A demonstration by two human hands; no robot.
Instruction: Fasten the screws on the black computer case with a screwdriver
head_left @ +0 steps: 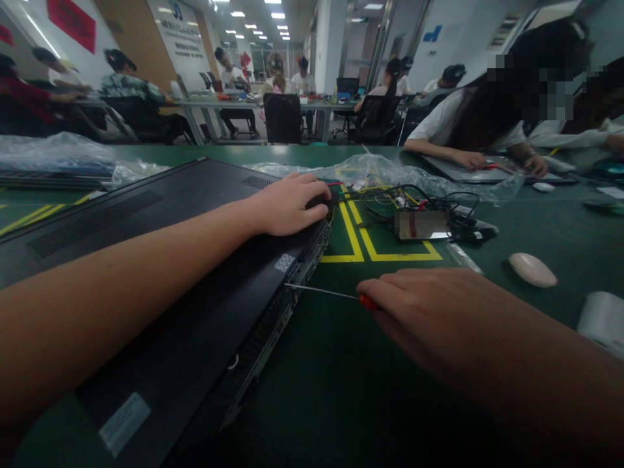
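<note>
Laptop (pixel 160 260) lies bottom-up on the green table, toward its left side, long edge running to the near edge. Left hand (pixel 287 205) is flat on the far corner of the case, fingers curled over the rim, pressing down. Right hand (pixel 429 312) is closed around a red-handled screwdriver (pixel 324 292); the thin shaft is level and its tip sits at the side seam near the white sticker (pixel 285 262).

Risks, my read: the tip is in a narrow gap, so a slip could gouge the case or skid toward the left forearm. Too much levering could crack clips. If the left hand lifts, the case could slide.

Around: loose cables and a small module (pixel 422 224) inside the yellow floor-tape box, touching crumpled plastic bag (pixel 390 172) behind. White mouse (pixel 532 269) and a white roll (pixel 604 322) near the right edge, both close to the right elbow's sweep. Another person (pixel 487 110) works at the far right corner.
</note>
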